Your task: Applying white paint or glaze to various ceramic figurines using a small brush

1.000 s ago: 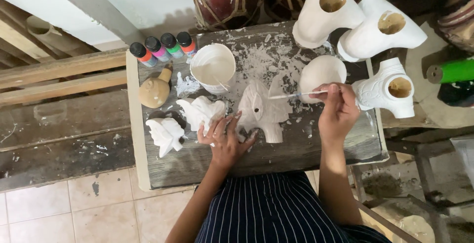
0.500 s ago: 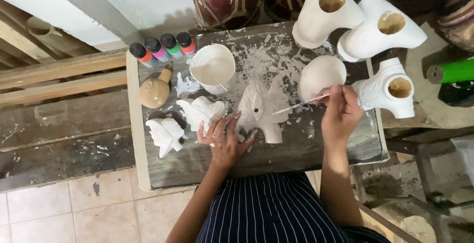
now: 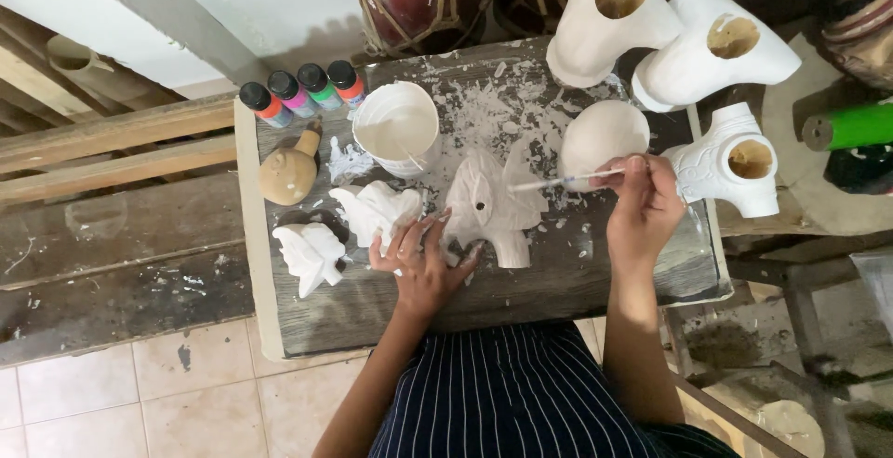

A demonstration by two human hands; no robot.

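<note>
The figurine, white and unpainted, lies at the centre of the board. The left hand rests flat beside it, fingers spread, fingertips touching its lower edge. The right hand pinches a brush, whose tip points at the figurine's upper right side. A cup of white paint stands behind, near four bottles.

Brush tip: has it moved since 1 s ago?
Yes. The brush tip swung left and down, off the round white piece onto the white figure. The right hand barely shifted.
</note>
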